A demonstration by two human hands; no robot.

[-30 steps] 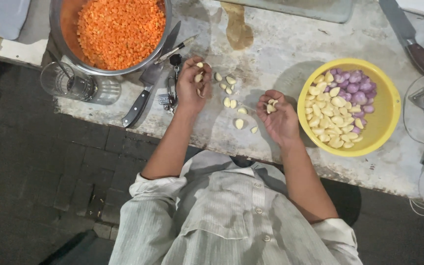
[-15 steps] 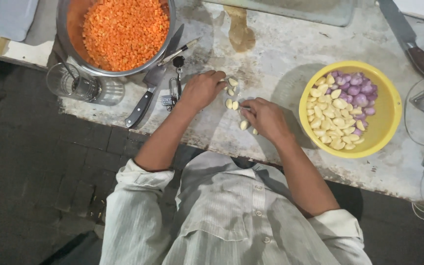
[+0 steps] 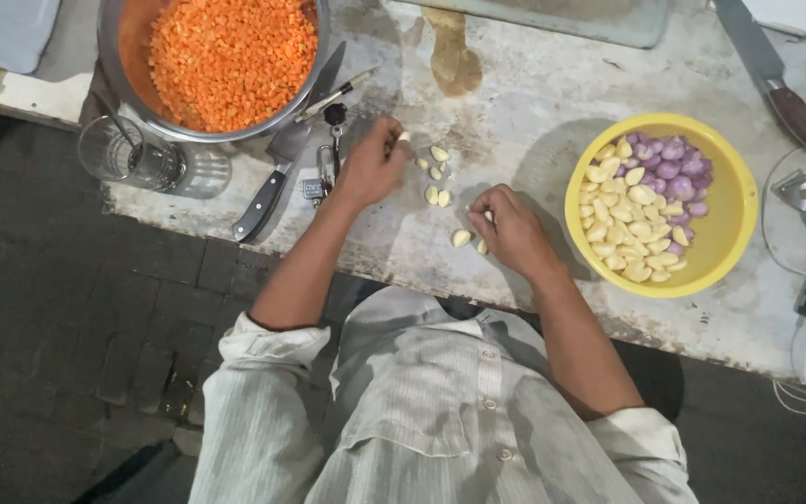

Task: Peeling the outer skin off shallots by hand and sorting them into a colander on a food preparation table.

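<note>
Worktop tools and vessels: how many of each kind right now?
Knives: 2, black-handled knife, brown-handled knife
Bowls: 2, steel bowl, yellow bowl
Glasses: 1, clear glass
Total: 5

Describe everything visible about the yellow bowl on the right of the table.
The yellow bowl is round, looks like plastic, and sits upright on the worn, stained table, to the right of the right hand and apart from it. It holds peeled pale garlic cloves across most of its floor and purple shallots heaped at the upper side. The right part of its inside is bare. Neither hand touches it; it casts a shadow to its left.
</note>
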